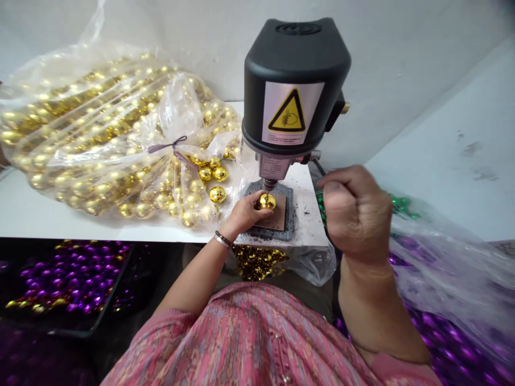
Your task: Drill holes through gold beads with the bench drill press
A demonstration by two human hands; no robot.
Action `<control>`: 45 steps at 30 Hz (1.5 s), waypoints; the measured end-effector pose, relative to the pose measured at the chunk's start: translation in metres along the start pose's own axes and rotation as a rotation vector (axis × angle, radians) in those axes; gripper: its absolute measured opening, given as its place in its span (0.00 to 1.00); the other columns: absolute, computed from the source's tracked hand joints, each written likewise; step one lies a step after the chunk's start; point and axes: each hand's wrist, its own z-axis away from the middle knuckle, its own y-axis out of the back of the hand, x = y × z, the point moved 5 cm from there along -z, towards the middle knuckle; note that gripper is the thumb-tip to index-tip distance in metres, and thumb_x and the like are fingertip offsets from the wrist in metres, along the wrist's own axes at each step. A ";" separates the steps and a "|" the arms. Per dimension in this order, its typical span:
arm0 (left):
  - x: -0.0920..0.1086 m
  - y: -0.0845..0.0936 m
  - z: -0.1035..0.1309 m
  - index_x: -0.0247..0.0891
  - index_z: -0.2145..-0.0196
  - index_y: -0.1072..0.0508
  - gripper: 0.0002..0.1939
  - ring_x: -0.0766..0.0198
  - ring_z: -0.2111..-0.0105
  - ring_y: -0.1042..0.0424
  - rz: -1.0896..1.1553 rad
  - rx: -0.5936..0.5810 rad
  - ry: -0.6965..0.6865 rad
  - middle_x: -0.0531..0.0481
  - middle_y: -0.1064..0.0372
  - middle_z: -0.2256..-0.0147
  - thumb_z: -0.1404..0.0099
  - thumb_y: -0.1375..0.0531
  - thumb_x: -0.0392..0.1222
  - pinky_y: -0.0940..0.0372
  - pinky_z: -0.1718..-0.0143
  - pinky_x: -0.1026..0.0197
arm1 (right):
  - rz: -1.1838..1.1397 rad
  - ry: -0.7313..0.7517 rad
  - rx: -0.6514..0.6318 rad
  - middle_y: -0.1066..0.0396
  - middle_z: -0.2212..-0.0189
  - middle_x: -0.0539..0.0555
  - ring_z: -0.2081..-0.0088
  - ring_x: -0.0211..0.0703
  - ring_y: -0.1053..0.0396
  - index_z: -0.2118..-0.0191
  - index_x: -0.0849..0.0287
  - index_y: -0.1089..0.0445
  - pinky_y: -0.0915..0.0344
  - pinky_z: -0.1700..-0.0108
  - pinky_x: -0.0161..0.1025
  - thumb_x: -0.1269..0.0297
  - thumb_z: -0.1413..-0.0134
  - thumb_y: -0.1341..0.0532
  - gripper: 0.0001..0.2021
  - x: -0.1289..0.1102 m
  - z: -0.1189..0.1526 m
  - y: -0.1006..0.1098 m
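My left hand (250, 213) pinches a shiny gold ball ornament (267, 202) between thumb and fingers. It holds the ball on a brown board (277, 215) that lies on the drill press's grey base (288, 221). Directly above the ball comes down the chuck of a black bench drill press (296, 69), which bears a yellow warning triangle. Whether the bit touches the ball I cannot tell. To the right of the machine, my right hand (356, 212) is closed round the end of its feed lever (319, 165).
A big clear bag (100, 134) of gold balls fills the table's left, with loose gold balls (218, 194) at its mouth. Dark crumbs surround the base. Below the front edge hangs a bag of gold balls (259, 262). Purple balls (74, 276) lie lower left, more purple (446, 343) at right.
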 end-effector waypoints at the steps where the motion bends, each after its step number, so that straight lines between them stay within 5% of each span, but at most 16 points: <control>1: 0.000 0.000 0.000 0.36 0.50 0.25 0.23 0.61 0.61 0.26 -0.008 0.004 -0.005 0.49 0.22 0.59 0.43 0.34 0.42 0.34 0.58 0.62 | 0.004 0.017 -0.025 0.34 0.76 0.45 0.74 0.28 0.40 0.71 0.59 0.31 0.44 0.70 0.32 0.68 0.42 0.45 0.08 0.002 0.005 -0.003; 4: -0.001 -0.001 0.000 0.37 0.51 0.25 0.21 0.61 0.62 0.26 -0.044 0.013 0.000 0.49 0.22 0.60 0.43 0.34 0.42 0.34 0.59 0.62 | 0.006 0.063 -0.036 0.32 0.76 0.45 0.75 0.28 0.40 0.70 0.59 0.30 0.43 0.70 0.32 0.71 0.43 0.46 0.09 0.008 0.015 -0.010; 12: -0.001 -0.002 0.001 0.37 0.51 0.25 0.20 0.60 0.61 0.27 -0.098 0.036 0.008 0.49 0.23 0.59 0.42 0.35 0.42 0.35 0.60 0.61 | 0.037 0.144 0.211 0.30 0.75 0.46 0.72 0.31 0.34 0.69 0.57 0.30 0.37 0.67 0.31 0.69 0.42 0.43 0.06 0.022 0.029 -0.021; 26: -0.001 -0.001 0.001 0.39 0.50 0.25 0.22 0.58 0.62 0.26 -0.098 0.033 0.003 0.50 0.23 0.61 0.42 0.34 0.45 0.34 0.60 0.61 | -0.105 0.145 0.242 0.26 0.70 0.48 0.67 0.36 0.28 0.64 0.55 0.29 0.31 0.62 0.37 0.64 0.41 0.45 0.07 0.051 0.049 -0.040; 32: -0.006 -0.003 0.003 0.37 0.43 0.29 0.30 0.56 0.56 0.26 -0.078 0.015 -0.003 0.46 0.24 0.53 0.43 0.34 0.44 0.34 0.52 0.57 | -0.081 -0.039 0.326 0.32 0.76 0.47 0.74 0.30 0.35 0.69 0.59 0.29 0.39 0.69 0.33 0.55 0.38 0.45 0.15 0.021 0.010 -0.016; 36: -0.009 0.005 0.018 0.38 0.43 0.29 0.32 0.56 0.53 0.26 -0.013 -0.034 -0.066 0.46 0.25 0.52 0.45 0.32 0.43 0.33 0.49 0.56 | -0.201 -0.184 0.256 0.38 0.80 0.46 0.76 0.29 0.38 0.75 0.60 0.35 0.42 0.71 0.33 0.47 0.40 0.44 0.22 0.008 -0.027 -0.009; 41: -0.015 0.023 0.040 0.39 0.45 0.26 0.33 0.58 0.58 0.26 0.059 -0.199 -0.169 0.43 0.24 0.52 0.48 0.28 0.48 0.32 0.52 0.56 | -0.240 -0.181 0.312 0.38 0.81 0.46 0.77 0.29 0.39 0.75 0.61 0.34 0.43 0.73 0.33 0.47 0.41 0.44 0.22 0.010 -0.026 -0.010; 45: -0.029 0.061 0.035 0.38 0.45 0.25 0.21 0.58 0.56 0.26 -0.009 0.193 -0.078 0.41 0.24 0.51 0.34 0.40 0.45 0.32 0.50 0.55 | -0.223 -0.197 0.310 0.37 0.80 0.46 0.79 0.29 0.39 0.75 0.61 0.34 0.44 0.74 0.34 0.47 0.42 0.44 0.21 0.011 -0.019 -0.011</control>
